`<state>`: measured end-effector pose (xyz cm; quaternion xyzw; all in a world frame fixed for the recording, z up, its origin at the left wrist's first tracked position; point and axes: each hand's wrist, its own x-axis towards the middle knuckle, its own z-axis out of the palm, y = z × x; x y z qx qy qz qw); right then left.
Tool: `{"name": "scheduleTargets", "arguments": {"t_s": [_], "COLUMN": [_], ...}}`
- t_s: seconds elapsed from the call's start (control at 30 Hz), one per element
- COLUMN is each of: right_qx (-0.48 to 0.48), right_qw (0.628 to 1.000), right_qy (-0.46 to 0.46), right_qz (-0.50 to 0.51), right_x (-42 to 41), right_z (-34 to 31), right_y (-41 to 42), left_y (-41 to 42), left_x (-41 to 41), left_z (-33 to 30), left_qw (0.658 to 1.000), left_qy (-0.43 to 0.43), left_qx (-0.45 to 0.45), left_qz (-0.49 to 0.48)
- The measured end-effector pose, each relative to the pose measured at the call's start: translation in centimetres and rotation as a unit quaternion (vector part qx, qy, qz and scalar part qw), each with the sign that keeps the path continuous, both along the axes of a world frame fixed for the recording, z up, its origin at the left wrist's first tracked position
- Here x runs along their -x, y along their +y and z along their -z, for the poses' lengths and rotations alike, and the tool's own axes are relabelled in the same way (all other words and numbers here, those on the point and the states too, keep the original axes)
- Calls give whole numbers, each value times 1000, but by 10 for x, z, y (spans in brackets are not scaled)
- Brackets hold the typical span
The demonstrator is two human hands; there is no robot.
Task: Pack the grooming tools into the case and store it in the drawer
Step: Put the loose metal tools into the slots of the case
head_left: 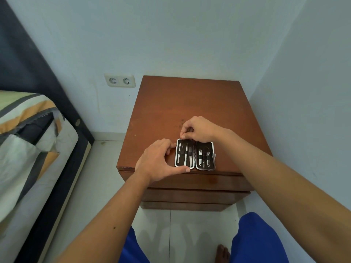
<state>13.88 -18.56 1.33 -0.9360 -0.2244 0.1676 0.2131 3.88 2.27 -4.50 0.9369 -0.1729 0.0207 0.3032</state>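
Both forearms reach to centre frame, where the manicure case (195, 156) lies open on the nightstand (171, 103). Left hand (158, 163) braces its edge; right hand (197, 129) pinches a thin tool at the top. Packing appears nearly done; next, closing the case.

A brown wooden table (182, 103) is set in a corner of pale blue walls (171, 35); a double socket (120, 80), white floor tiles (106, 186) and a bed (28, 141) are seen left.
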Motion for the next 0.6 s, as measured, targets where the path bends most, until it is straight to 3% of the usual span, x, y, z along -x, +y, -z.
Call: {"name": "scheduleTargets", "arguments": {"t_s": [0.4, 0.6], "right_qx": [-143, -55], "right_qw": [982, 990], "right_qy": [-90, -121], "right_qz": [87, 40], "right_x": [39, 61], "right_z": [28, 31], "right_y": [-15, -16], "left_y": [-1, -1], "left_x": [1, 1], "left_z": [-2, 0], "left_qw": [1000, 1000], "left_qy": [-5, -9], "left_qx": [2, 5], "left_qz": [0, 4]}}
